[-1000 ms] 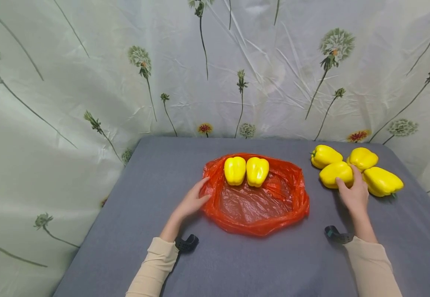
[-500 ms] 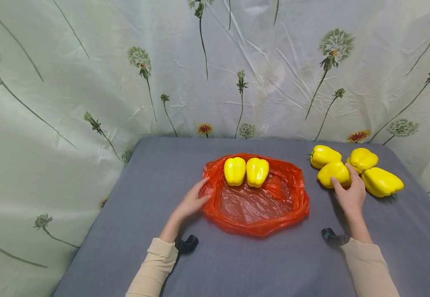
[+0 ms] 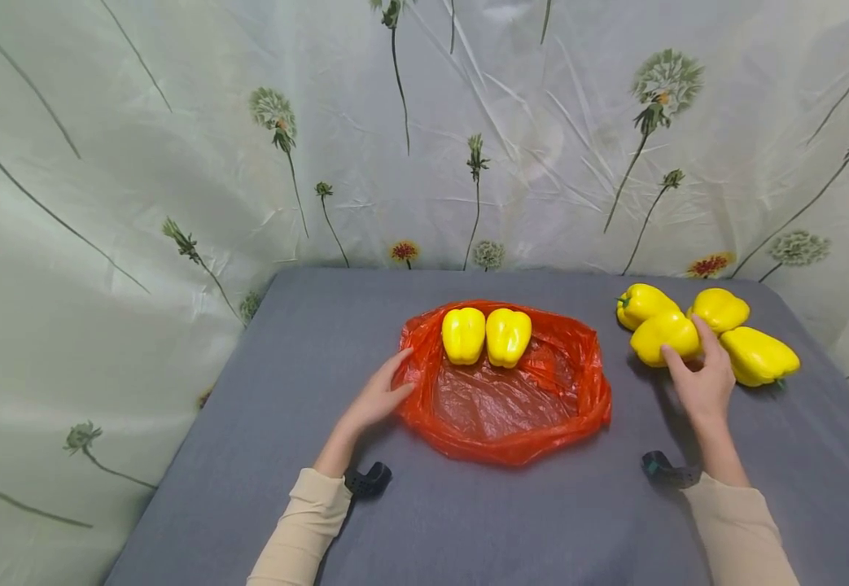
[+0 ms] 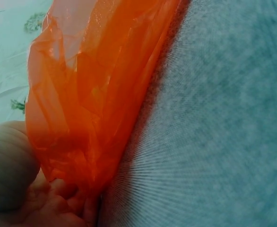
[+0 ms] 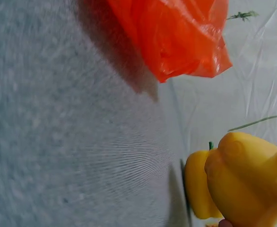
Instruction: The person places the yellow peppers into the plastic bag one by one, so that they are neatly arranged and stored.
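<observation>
A yellow bell pepper point(image 3: 663, 338) is gripped between the thumb and fingers of my right hand point(image 3: 704, 384). In the right wrist view this pepper point(image 5: 245, 182) looms large in front of another one point(image 5: 197, 184) lying behind it. My left hand point(image 3: 378, 396) rests against the left side of a red plastic bag point(image 3: 501, 449), thumb and fingers spread apart at its edge. The left wrist view has the bag's wall point(image 4: 100, 80) beside the thumb point(image 4: 11, 165). Two yellow bell peppers point(image 3: 464, 335) sit side by side at the back of the open bag.
Around the held pepper lie three more: one behind on the left point(image 3: 642, 303), one at the back point(image 3: 719, 310) and one to the right point(image 3: 761, 356). A grey cloth point(image 3: 285, 350) covers the table. Behind it hangs a dandelion-print curtain point(image 3: 395, 146).
My right hand first shifts slightly left with the pepper, then back right and a little up, and the pepper now tilts. The pepper behind it has turned. My left hand stays at the bag.
</observation>
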### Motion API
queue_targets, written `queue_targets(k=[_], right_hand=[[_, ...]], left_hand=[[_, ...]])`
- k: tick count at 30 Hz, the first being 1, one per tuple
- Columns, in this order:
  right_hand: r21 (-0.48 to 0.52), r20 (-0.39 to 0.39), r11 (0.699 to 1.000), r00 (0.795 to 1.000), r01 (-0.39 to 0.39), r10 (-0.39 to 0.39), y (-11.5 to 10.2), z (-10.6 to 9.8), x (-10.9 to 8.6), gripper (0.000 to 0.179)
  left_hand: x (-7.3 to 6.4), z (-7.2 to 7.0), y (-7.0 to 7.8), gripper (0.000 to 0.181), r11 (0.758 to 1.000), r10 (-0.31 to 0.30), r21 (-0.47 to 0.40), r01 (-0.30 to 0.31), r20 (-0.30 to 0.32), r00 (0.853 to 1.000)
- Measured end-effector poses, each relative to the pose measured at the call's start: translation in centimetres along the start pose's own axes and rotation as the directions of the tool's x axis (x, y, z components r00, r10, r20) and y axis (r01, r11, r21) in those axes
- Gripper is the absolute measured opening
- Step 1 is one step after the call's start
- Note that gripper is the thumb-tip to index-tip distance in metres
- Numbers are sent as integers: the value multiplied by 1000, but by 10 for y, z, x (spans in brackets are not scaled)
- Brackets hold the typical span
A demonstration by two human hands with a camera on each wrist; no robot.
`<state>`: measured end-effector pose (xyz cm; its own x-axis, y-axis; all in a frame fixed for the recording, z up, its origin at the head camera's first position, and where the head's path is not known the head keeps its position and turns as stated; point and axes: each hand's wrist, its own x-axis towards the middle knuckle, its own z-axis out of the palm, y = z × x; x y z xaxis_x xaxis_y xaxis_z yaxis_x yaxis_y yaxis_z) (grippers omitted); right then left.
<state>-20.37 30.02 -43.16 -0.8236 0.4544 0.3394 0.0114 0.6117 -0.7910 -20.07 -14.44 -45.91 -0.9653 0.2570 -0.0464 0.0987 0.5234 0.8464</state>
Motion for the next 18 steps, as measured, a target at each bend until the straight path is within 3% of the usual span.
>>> queue_targets(k=[7, 14, 18], right_hand=[[35, 19, 999, 1000, 24, -24, -14, -6, -5, 57], [34, 136, 999, 991, 13, -17, -30, -9, -9, 59], [63, 168, 996, 984, 56, -65, -36, -9, -12, 60]], left_hand=[[1, 0, -2, 61, 1000, 4, -4, -4, -5, 1000], [2, 0, -3, 61, 1000, 28, 7, -28, -10, 1000], [3, 1, -4, 61, 1000, 23, 13, -23, -10, 1000]])
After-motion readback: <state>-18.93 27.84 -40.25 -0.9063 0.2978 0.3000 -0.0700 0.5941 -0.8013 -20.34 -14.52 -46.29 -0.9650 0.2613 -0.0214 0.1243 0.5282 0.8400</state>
